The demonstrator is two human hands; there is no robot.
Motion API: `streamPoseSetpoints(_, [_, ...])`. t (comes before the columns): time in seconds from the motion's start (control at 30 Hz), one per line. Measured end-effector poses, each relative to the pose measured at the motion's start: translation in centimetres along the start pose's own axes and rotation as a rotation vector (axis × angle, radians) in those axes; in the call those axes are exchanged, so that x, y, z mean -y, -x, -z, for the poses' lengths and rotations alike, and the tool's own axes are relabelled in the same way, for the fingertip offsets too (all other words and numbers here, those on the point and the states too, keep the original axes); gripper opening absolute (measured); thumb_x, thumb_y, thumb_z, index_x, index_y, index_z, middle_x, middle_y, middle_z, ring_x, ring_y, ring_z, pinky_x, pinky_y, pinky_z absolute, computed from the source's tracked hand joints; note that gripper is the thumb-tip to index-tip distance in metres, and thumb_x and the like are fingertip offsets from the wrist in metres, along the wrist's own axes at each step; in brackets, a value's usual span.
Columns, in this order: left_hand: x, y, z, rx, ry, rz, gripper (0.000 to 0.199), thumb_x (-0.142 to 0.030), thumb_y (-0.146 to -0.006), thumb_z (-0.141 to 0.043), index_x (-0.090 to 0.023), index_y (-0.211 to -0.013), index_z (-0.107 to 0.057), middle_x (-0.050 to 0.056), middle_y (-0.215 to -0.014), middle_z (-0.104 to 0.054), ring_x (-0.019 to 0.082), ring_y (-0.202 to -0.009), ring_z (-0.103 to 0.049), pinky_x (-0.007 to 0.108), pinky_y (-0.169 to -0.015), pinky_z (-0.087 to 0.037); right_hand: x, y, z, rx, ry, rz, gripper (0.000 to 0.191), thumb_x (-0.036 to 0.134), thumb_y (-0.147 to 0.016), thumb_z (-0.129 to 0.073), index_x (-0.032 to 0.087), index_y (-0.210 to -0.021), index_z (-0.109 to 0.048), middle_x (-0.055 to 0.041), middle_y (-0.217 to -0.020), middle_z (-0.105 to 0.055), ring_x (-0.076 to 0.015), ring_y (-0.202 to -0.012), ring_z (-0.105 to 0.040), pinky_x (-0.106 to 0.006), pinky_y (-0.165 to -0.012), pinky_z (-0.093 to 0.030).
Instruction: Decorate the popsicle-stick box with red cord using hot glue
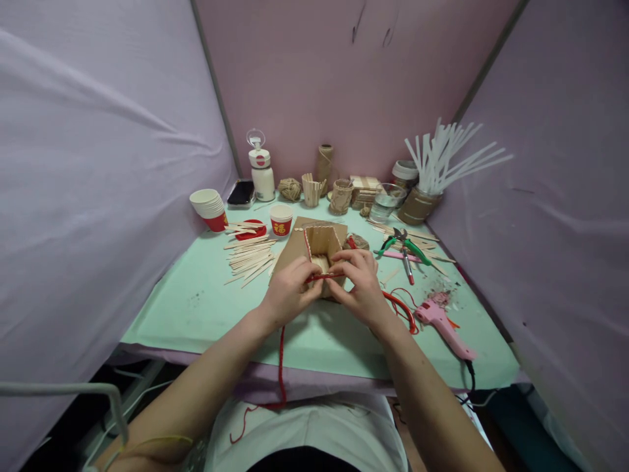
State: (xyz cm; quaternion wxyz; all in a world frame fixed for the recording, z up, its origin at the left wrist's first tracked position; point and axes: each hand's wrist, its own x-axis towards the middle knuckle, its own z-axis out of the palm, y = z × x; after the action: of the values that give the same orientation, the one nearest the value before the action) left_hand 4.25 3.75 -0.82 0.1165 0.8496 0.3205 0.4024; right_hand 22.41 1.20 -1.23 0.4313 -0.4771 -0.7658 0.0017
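A small open-topped cardboard box [322, 242] stands on a brown cardboard piece [289, 252] at the middle of the table. Red cord [282, 357] runs along its rim; one end hangs over the table's front edge onto the lap. At the box's near left corner, my left hand [295, 286] pinches the cord. My right hand [360, 282] is at the near right side, its thumb and fingers closed on the cord and rim. Between the two hands, the cord lies across the near edge.
On the right lie a pink glue gun [447, 328], green-handled pliers [403, 246] and red-handled scissors or cord loops [400, 308]. Wooden sticks [250, 259] and paper cups [209, 210] are on the left. A bottle [263, 177], twine ball [289, 189] and water bowl [386, 203] stand behind.
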Motion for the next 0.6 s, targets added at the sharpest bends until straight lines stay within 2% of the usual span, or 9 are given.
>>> streamPoseSetpoints(0.17, [0.2,-0.2,0.3,0.035,0.04,0.017,0.002,-0.017,-0.084,-0.058,-0.019,-0.084,-0.057,-0.002,-0.074,-0.047,0.012,-0.065,-0.048,0.023,-0.059,-0.038,-0.1,-0.1,0.2,0.012,0.005,0.002,0.005,0.023,-0.083,-0.068,0.023,-0.087,-0.066,-0.0068,-0.115,-0.062,-0.0263,-0.112,-0.047,-0.045,-0.096,-0.036])
streamPoseSetpoints(0.27, [0.2,-0.3,1.1,0.11,0.046,0.018,0.009,-0.017,-0.084,-0.058,-0.019,-0.094,-0.057,-0.001,-0.08,-0.05,0.013,-0.07,-0.049,0.023,-0.063,-0.04,-0.1,-0.3,0.6,0.081,0.011,0.003,0.015,0.024,-0.081,-0.071,0.024,-0.095,-0.067,-0.0071,-0.124,-0.059,-0.0273,-0.117,-0.044,-0.046,-0.099,-0.034])
streamPoseSetpoints(0.4, [0.5,-0.8,2.3,0.215,0.025,0.029,0.023,-0.022,-0.086,-0.059,-0.019,-0.108,-0.056,0.002,-0.089,-0.05,0.015,-0.078,-0.052,0.026,-0.07,-0.043,0.0,-1.0,1.1,0.174,-0.001,0.018,0.008,0.027,-0.085,-0.067,0.025,-0.093,-0.068,-0.0067,-0.128,-0.057,-0.0278,-0.12,-0.042,-0.048,-0.101,-0.033])
streamPoseSetpoints(0.6, [0.8,-1.6,3.2,0.306,0.042,-0.018,0.007,-0.022,-0.09,-0.055,-0.019,-0.094,-0.06,0.004,-0.094,-0.047,0.016,-0.086,-0.051,0.027,-0.077,-0.044,0.4,-1.6,1.3,0.212,-0.016,0.045,0.006,0.027,-0.088,-0.063,0.023,-0.085,-0.067,-0.0076,-0.127,-0.06,-0.0284,-0.119,-0.044,-0.051,-0.104,-0.033])
